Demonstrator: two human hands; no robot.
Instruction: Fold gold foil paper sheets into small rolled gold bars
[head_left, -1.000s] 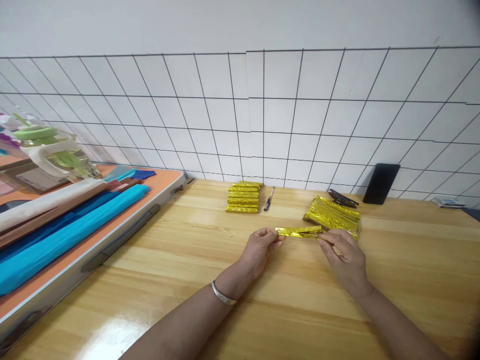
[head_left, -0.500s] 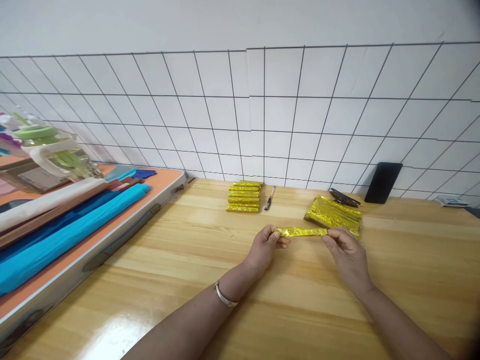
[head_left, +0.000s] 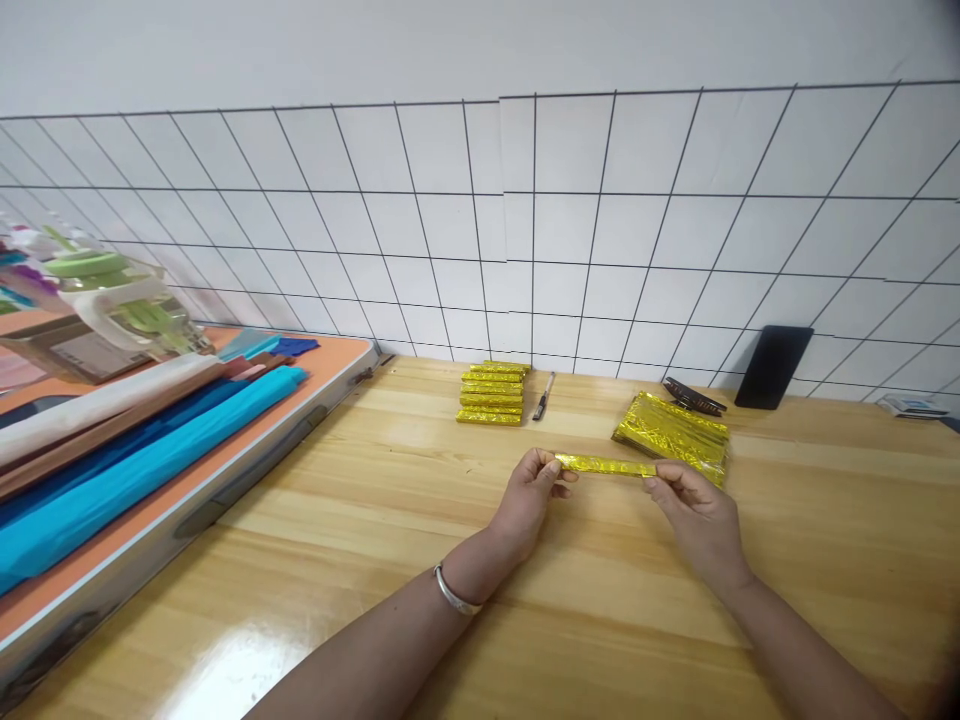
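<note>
A narrow strip of shiny gold foil (head_left: 606, 465) is stretched nearly level between my two hands, above the wooden table (head_left: 360, 590). My left hand (head_left: 529, 495), with a silver bangle on its wrist, pinches the left end between thumb and fingers. The right end is pinched in my right hand (head_left: 697, 510). Just beyond the right hand lies a stack of flat gold foil sheets (head_left: 671, 435), partly hidden by its fingers. Several folded gold foil strips (head_left: 491, 395) lie in a row farther back, left of the held strip.
A pen (head_left: 544, 397) lies beside the folded strips. Behind the foil stack are a dark hair claw clip (head_left: 694, 397) and a black phone (head_left: 774, 367) leaning on the tiled wall. At left, an orange-topped surface (head_left: 341, 362) bears rolled coloured paper (head_left: 172, 455) and a green-lidded bottle (head_left: 124, 300).
The view has shifted slightly, so everything appears a little farther right. Both hands keep their pinch on the gold strip, whose right end now sits a touch lower.
</note>
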